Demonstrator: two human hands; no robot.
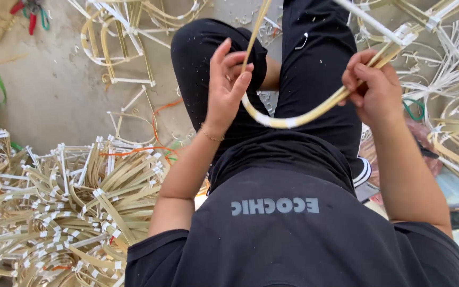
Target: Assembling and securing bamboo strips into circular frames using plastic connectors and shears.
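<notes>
Two hands bend one pale bamboo strip [293,118] into a U above the person's black-trousered lap. Left hand [225,87] pinches the strip's upright end between thumb and fingers; right hand [370,87] is closed around the other end, where it meets a taped frame [399,37]. Left of the strip, a heap of finished taped frames [75,207] covers the floor [54,95]. Bent this tightly, the strip could splinter at the curve, or spring free if either pinch slackens.
</notes>
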